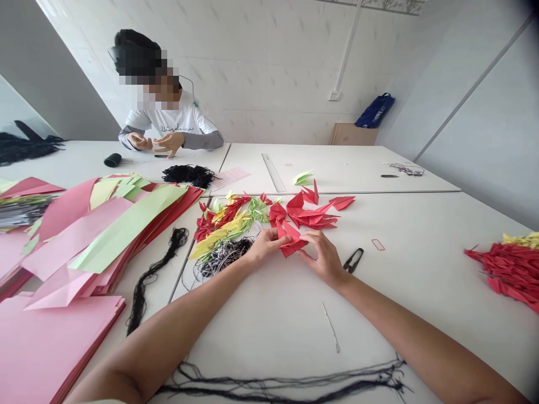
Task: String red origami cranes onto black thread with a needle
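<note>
Between both hands, just above the table, is a red folded paper crane (290, 238). The fingers of my left hand (268, 246) are closed on its left side. My right hand (322, 255) pinches its right edge between thumb and fingers. Right behind it lie several more red paper cranes (309, 213). A pile of red, yellow and green folded cranes (227, 221) sits to the left, beside a tangle of black and white cord (225, 255). Near my right wrist rest black thread snips (353, 260).
Stacks of coloured paper (84, 331) cover the left side. Black thread (295, 387) runs along the near edge, with a twisted wire needle (331, 328) above it. Red cranes (505, 269) are heaped at far right. Across the table a person (168, 118) works beside a ruler (273, 173).
</note>
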### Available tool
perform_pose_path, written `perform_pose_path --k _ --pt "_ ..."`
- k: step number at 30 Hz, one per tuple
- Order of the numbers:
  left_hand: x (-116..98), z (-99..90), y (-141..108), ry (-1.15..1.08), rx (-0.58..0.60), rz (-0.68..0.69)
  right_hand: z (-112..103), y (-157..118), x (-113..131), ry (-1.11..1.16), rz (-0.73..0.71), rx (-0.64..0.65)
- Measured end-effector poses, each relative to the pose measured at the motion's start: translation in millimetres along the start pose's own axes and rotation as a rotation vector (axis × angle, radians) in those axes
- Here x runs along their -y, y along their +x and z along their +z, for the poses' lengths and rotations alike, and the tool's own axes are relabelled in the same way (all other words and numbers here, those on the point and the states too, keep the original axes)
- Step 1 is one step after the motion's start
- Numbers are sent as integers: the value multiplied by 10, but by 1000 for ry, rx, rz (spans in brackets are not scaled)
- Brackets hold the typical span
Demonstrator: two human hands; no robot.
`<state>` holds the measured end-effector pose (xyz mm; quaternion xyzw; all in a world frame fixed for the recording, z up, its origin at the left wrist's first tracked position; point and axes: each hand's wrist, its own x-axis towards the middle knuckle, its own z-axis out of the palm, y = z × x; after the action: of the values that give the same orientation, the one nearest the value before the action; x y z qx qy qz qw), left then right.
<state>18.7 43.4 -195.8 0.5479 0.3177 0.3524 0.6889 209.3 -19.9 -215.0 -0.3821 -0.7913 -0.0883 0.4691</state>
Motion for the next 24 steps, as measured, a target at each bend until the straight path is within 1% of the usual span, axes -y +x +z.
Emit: perform_pose_path --k 17,24 --pt "19 -16 4 8 -4 -8 -2 -2 0 4 1 -1" --pt "-8 7 -8 2 -14 -17 -2 -1 4 -2 2 -1"
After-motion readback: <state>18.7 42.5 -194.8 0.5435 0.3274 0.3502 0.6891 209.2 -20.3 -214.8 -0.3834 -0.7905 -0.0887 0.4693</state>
